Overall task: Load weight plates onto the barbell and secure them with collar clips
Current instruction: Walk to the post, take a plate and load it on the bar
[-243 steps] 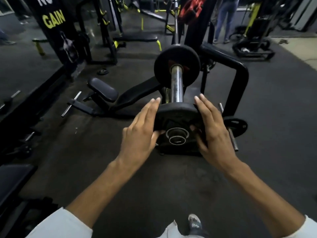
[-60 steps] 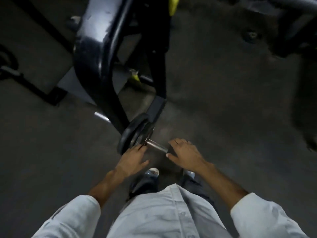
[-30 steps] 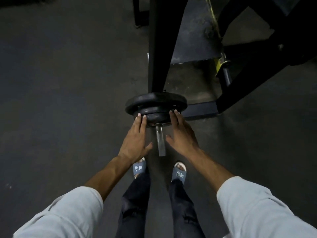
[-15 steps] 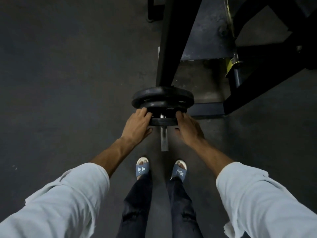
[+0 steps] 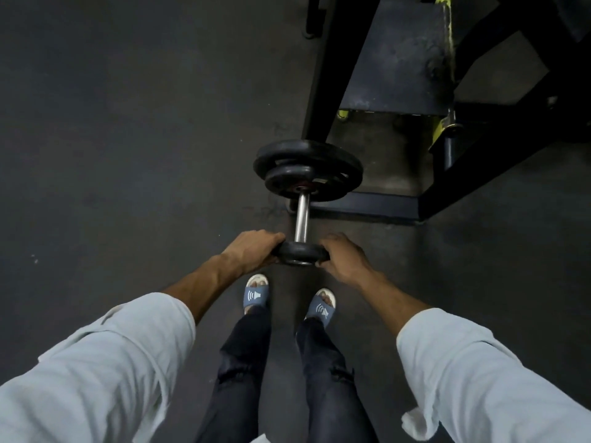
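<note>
Small plate (image 5: 300, 252) now at the very tip of the chrome sleeve (image 5: 302, 216), centre frame, pulled back from the 2 plates (image 5: 308, 169) stacked further up. Left hand (image 5: 252, 249) and right hand (image 5: 343, 258) clenched on its opposite edges. Half a second ago, pressed against that stack. Seemingly coming off rather than loading; no collar clip visible.

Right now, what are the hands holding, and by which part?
Both hold one small weight plate at the sleeve's end, by its rim: left hand on the left edge, right hand on the right.
</note>
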